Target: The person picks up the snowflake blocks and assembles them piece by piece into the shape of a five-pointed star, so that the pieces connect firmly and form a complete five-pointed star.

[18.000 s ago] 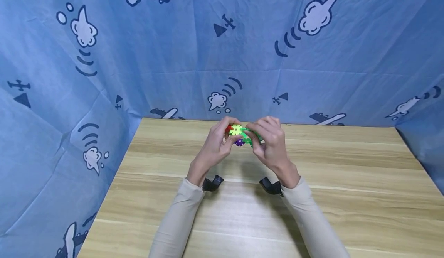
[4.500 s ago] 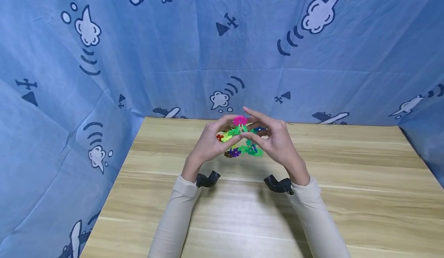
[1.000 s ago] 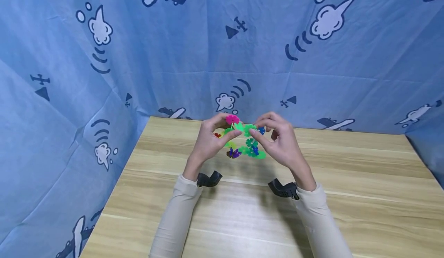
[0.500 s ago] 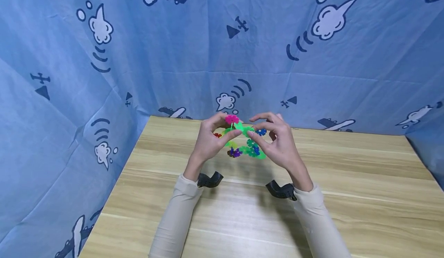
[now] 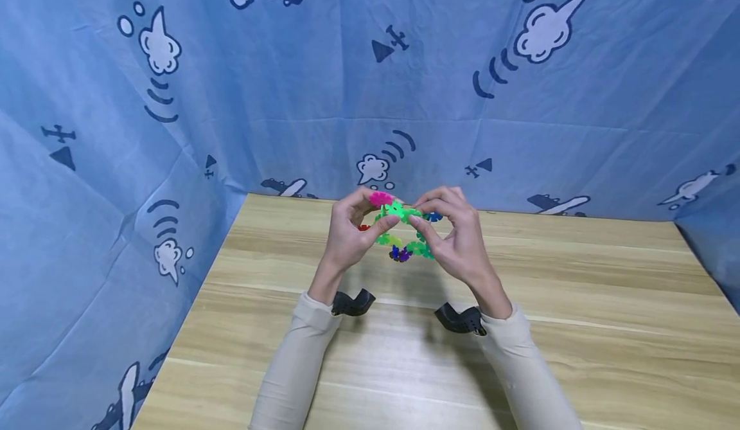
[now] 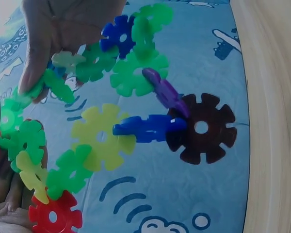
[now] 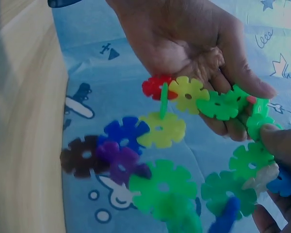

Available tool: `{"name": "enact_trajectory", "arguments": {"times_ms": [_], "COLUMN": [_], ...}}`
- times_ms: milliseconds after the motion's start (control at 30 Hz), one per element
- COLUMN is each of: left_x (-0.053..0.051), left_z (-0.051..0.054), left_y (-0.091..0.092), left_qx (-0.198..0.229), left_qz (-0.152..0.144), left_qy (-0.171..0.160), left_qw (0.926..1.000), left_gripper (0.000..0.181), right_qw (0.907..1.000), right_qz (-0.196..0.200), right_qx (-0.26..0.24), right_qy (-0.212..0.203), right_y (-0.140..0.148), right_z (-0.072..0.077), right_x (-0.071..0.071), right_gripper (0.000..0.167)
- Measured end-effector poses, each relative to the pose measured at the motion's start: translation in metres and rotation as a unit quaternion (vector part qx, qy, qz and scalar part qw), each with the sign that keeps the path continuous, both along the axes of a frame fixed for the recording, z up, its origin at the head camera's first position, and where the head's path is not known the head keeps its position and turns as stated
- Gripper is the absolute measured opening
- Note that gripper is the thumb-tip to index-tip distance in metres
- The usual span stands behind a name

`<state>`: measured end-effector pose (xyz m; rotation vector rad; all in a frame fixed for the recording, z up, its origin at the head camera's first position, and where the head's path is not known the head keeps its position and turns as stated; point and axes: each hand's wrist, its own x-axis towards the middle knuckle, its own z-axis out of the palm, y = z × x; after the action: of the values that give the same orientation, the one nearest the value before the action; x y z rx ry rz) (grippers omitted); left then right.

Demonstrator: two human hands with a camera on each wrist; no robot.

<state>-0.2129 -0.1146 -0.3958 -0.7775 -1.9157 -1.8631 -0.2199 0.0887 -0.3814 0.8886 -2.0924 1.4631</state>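
A chain of notched plastic snowflake discs hangs in the air between both hands. In the head view, my left hand [image 5: 349,234] pinches it near a pink disc [image 5: 380,198] and a bright green disc [image 5: 396,209]. My right hand [image 5: 459,237] pinches another green disc [image 5: 412,213] by thumb and fingertips, against the left one; whether they interlock is hidden. Lower down hang a red disc [image 6: 55,217], a yellow disc [image 6: 99,138], a brown disc [image 6: 211,128] and a purple disc [image 7: 120,162]. A blue disc [image 5: 435,216] shows behind my right fingers.
A light wooden table [image 5: 381,366] lies below the hands. Blue patterned cloth [image 5: 324,83] hangs around its back and sides. A black wrist mount juts inward from the left wrist [image 5: 354,303], another black mount from the right wrist [image 5: 459,319].
Over the last second my right hand has moved left, bringing its green disc against the left hand's. Since the oldest frame, the pink disc has come into view and more of the chain hangs visible.
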Motion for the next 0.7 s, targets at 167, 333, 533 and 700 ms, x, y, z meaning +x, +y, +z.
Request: {"name": "enact_trajectory", "arguments": {"times_ms": [167,333,533,700], "left_x": [0.000,0.000,-0.001,-0.004], "left_z": [0.000,-0.002,-0.006,-0.008], "left_y": [0.001,0.005,0.011,0.008], "left_qx": [0.012,0.035,0.052,0.041], "left_qz": [-0.008,-0.003,0.005,0.000], "left_qy": [0.001,0.006,0.017,0.003], "left_qw": [0.9999,0.9994,0.9985,0.9992], "left_gripper": [0.024,0.025,0.026,0.023], "right_qw": [0.9998,0.9988,0.9984,0.9996], "right_qz": [0.004,-0.004,-0.018,-0.025], "right_qx": [-0.019,-0.043,-0.047,-0.010], "right_qy": [-0.008,-0.024,-0.025,-0.002], "right_y": [-0.004,-0.008,-0.011,-0.006], "right_z": [-0.002,-0.003,-0.006,-0.004], "right_x": [0.001,0.004,0.005,0.001], "right_gripper": [0.006,0.006,0.006,0.007]}}
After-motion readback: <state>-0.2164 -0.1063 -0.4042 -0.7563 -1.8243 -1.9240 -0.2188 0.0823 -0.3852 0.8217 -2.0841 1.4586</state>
